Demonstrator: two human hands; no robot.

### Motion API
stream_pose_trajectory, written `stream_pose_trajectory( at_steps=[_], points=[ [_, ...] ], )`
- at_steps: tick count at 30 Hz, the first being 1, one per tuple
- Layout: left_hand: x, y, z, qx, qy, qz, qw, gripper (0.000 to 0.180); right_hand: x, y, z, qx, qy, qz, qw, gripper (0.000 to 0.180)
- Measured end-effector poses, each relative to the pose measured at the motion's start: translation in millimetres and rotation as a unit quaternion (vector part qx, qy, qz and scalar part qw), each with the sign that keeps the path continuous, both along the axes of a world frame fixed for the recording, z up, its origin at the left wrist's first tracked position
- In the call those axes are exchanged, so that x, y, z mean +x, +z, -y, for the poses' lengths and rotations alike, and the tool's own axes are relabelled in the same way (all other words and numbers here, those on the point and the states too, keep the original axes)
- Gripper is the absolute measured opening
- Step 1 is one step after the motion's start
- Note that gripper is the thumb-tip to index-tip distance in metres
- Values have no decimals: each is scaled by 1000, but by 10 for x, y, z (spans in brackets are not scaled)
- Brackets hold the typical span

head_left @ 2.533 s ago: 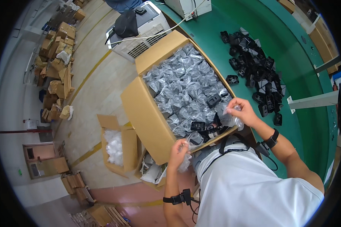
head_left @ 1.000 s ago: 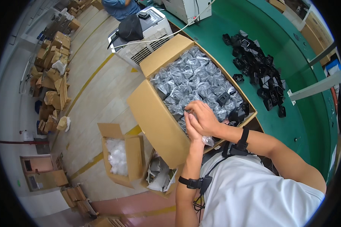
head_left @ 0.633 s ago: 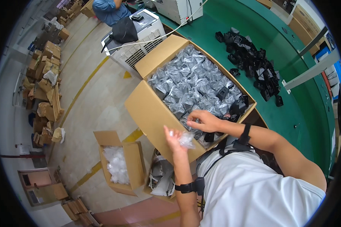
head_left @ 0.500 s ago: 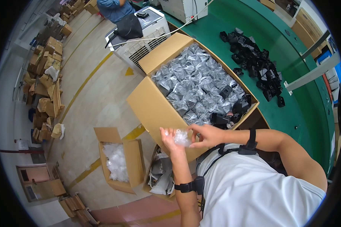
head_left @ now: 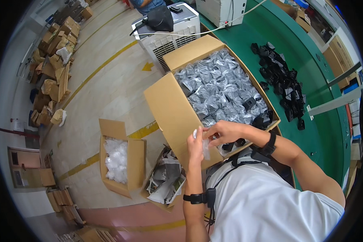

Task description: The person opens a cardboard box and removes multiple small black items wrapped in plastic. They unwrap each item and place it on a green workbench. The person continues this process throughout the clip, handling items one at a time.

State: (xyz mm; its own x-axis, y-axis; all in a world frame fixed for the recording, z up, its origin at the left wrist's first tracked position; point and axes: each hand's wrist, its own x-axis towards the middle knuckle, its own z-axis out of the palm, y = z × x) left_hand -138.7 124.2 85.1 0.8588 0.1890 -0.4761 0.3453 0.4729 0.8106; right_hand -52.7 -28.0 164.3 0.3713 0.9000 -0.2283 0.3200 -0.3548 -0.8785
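A small clear plastic bag (head_left: 206,150) hangs between my hands, over the near edge of the large cardboard box (head_left: 169,115). My left hand (head_left: 195,146) has its fingers closed on the bag's left side, with thumb and fingertips raised. Bent over from the right, my right hand (head_left: 225,132) pinches the bag near its upper edge. Beneath and beyond them the box holds many dark parts wrapped in clear bags (head_left: 218,90). Several unwrapped black plastic parts (head_left: 263,119) lie in its near right corner, partly hidden by my right wrist.
Loose black parts (head_left: 284,82) are heaped on the green table (head_left: 326,135) to the right. A small carton of clear bags (head_left: 117,160) stands on the floor at left, beside a box with crumpled printed sheets (head_left: 165,179). A white slatted unit (head_left: 177,40) stands beyond the large box.
The crumpled bag in my hands is now stretched out and hangs down. Both hands have moved slightly up and right, and the view has shifted.
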Motion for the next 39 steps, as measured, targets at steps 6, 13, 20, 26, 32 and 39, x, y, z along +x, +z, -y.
stream_pose_trajectory(
  at_steps=[6,13,20,26,32,39],
  points=[
    [-358,-102,-236,-164,52,-30,985,42,-27,-653,343,-117,-154,160,968,31],
    [-662,-278,-145,-334,24,21,942,56,-171,-1181,266,-126,-158,242,949,20],
    [-639,-59,-14,-50,-55,-46,996,38,-220,-898,616,30,-268,53,962,10],
    [-362,-85,136,387,-267,-12,883,49,-298,-778,679,129,-332,-227,906,11],
    [-148,-82,125,418,-218,-33,881,44,-337,-719,660,133,-246,-266,922,8],
    [-252,88,25,378,-200,49,903,30,-48,-684,799,27,-264,113,957,17]
  ],
)
